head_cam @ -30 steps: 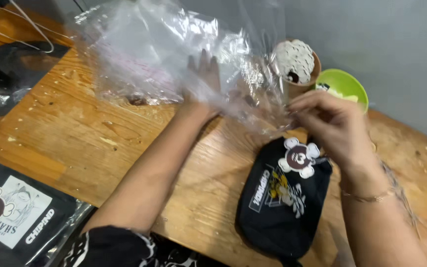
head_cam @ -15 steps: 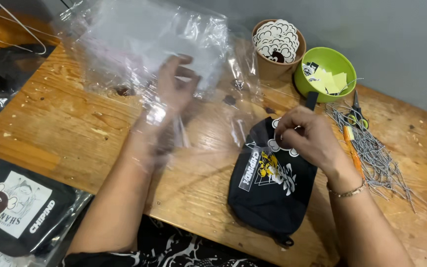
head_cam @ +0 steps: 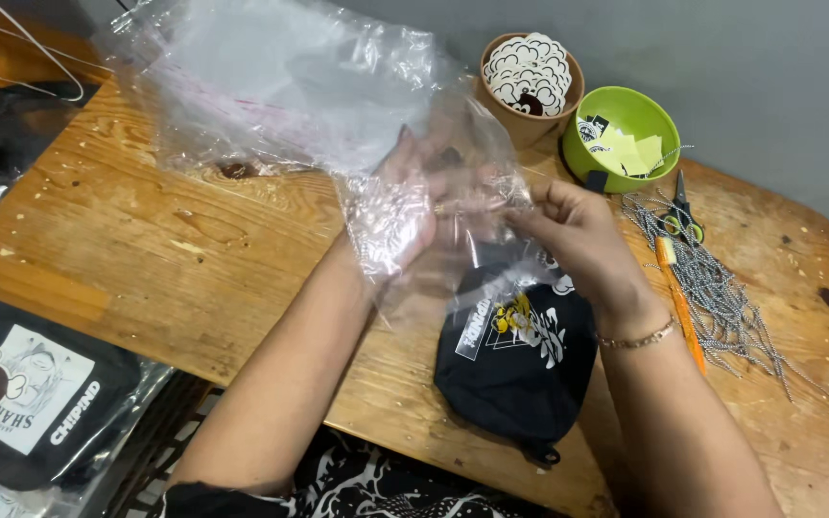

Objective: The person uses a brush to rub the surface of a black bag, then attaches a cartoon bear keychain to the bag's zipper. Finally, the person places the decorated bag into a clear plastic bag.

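Since half a second ago the left hand [head_cam: 414, 206] has risen from the bench [head_cam: 146, 249] and met the right hand [head_cam: 578, 235] above the black pouch [head_cam: 515, 360], which lies flat near the bench's front edge. Both hands pinch the clear plastic bag [head_cam: 395, 225] just above the pouch. The thin film could tear or slip if the pinch pulls unevenly. Glare hides the left fingers and the bag's mouth. Beyond the pouch stand a green bowl [head_cam: 626, 144] and a brown cup [head_cam: 525, 91]; their contents are unclear.
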